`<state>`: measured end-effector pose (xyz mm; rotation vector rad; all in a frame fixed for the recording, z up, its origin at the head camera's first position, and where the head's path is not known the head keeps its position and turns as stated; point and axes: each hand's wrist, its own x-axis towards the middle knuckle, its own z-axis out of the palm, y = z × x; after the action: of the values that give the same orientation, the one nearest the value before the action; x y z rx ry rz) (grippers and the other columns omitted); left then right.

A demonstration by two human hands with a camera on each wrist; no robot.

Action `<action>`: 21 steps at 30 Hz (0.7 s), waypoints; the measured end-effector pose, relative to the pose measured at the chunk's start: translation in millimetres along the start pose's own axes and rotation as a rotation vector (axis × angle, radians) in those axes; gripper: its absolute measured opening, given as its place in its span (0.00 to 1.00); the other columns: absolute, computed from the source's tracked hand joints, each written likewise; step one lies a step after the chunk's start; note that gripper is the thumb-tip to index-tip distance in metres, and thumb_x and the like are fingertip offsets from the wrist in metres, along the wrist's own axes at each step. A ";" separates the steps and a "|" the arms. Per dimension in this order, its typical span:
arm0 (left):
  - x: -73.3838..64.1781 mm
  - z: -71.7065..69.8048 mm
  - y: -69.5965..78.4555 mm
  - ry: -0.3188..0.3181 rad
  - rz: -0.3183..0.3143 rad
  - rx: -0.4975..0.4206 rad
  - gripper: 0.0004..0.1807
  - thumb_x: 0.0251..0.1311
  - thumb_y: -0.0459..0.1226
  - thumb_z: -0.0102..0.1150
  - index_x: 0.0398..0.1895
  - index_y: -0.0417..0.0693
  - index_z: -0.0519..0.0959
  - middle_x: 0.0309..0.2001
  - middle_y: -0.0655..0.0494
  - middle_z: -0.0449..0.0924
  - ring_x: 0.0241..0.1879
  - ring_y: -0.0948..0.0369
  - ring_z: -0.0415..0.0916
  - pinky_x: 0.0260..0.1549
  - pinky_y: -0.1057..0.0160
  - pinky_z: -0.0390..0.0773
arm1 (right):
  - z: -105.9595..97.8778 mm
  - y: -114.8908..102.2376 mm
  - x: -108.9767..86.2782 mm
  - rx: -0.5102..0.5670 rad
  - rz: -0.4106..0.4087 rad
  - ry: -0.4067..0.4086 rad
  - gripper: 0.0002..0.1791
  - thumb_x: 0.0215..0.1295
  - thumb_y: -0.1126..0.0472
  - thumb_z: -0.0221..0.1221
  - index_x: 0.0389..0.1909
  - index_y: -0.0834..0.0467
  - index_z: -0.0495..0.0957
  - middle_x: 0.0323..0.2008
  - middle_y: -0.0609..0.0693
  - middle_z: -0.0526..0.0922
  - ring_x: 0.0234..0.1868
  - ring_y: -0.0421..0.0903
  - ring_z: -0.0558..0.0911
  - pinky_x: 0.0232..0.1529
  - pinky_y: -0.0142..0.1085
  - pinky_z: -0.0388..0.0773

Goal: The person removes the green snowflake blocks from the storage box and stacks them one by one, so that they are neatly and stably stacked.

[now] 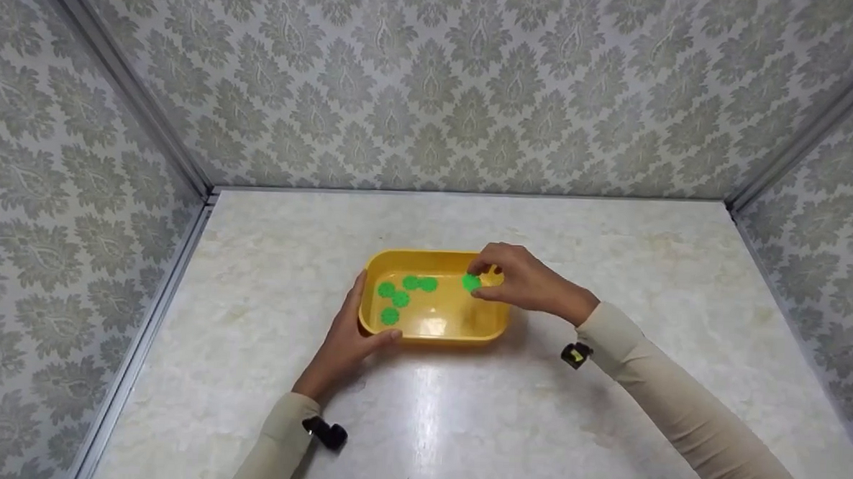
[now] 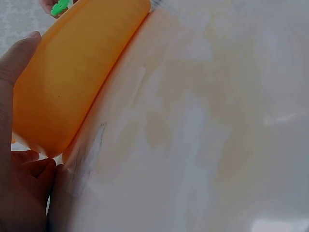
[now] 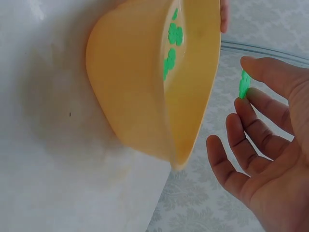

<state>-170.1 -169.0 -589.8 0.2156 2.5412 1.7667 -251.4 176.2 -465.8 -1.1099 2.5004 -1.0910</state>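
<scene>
A yellow plastic tub (image 1: 451,339) stands on the table, with several green scalloped discs (image 1: 390,316) lying flat toward its left side. My left hand (image 1: 346,340) grips the tub's left end, the thumb over the near rim and the fingers along the outer wall. Above the tub's right part, my right hand (image 1: 526,276) pinches one green scalloped disc (image 3: 245,84) between thumb and fingertip. In the right wrist view that disc is held edge-on above the rim, the other fingers loosely bent. The left wrist view shows the tub's outer wall (image 2: 77,72) and my left thumb at its rim.
The pale marbled table (image 1: 248,376) runs back to a patterned wall (image 1: 433,88). Side walls with metal rails (image 1: 129,370) border it left and right. A small dark device (image 1: 575,355) sits at my right wrist, another (image 1: 326,433) at my left.
</scene>
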 end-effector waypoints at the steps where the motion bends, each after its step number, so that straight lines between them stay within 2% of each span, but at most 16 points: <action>1: 0.0 0.2 -0.3 0.001 -0.003 0.000 0.68 0.62 0.50 0.82 0.93 0.65 0.41 0.90 0.57 0.47 0.87 0.56 0.48 0.84 0.46 0.51 | -1.3 1.5 -1.3 0.001 -0.002 0.006 0.14 0.69 0.63 0.76 0.53 0.58 0.88 0.49 0.52 0.87 0.52 0.57 0.84 0.57 0.56 0.82; 8: 0.0 0.3 -0.2 0.001 0.008 0.011 0.68 0.63 0.51 0.82 0.93 0.62 0.40 0.90 0.57 0.44 0.88 0.55 0.45 0.84 0.45 0.49 | -10.3 7.3 -12.3 0.027 0.012 0.027 0.14 0.70 0.60 0.76 0.54 0.56 0.88 0.50 0.50 0.87 0.51 0.53 0.83 0.56 0.54 0.81; 14: 0.5 0.5 0.0 0.001 0.012 0.015 0.68 0.63 0.51 0.82 0.93 0.63 0.40 0.90 0.56 0.46 0.87 0.55 0.48 0.84 0.45 0.52 | -17.1 13.1 -19.9 0.018 0.039 0.045 0.14 0.70 0.60 0.76 0.54 0.55 0.89 0.51 0.50 0.87 0.52 0.53 0.83 0.56 0.50 0.81; 17: 0.4 0.5 -0.3 0.001 0.006 0.010 0.67 0.63 0.51 0.82 0.93 0.65 0.40 0.90 0.58 0.46 0.87 0.56 0.49 0.83 0.46 0.53 | -19.2 15.8 -23.8 0.002 0.051 0.051 0.15 0.70 0.60 0.76 0.54 0.55 0.89 0.50 0.49 0.87 0.52 0.51 0.83 0.57 0.51 0.82; 21: -0.1 0.1 -0.8 -0.003 0.012 -0.005 0.68 0.62 0.50 0.82 0.93 0.65 0.40 0.90 0.57 0.46 0.86 0.55 0.50 0.83 0.46 0.52 | -21.5 19.0 -29.8 0.003 0.062 0.059 0.15 0.69 0.61 0.76 0.54 0.56 0.89 0.50 0.50 0.88 0.52 0.55 0.84 0.57 0.56 0.82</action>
<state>-170.1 -169.2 -590.6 0.2332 2.5392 1.7749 -250.6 217.5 -467.1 -1.0065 2.5583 -1.1263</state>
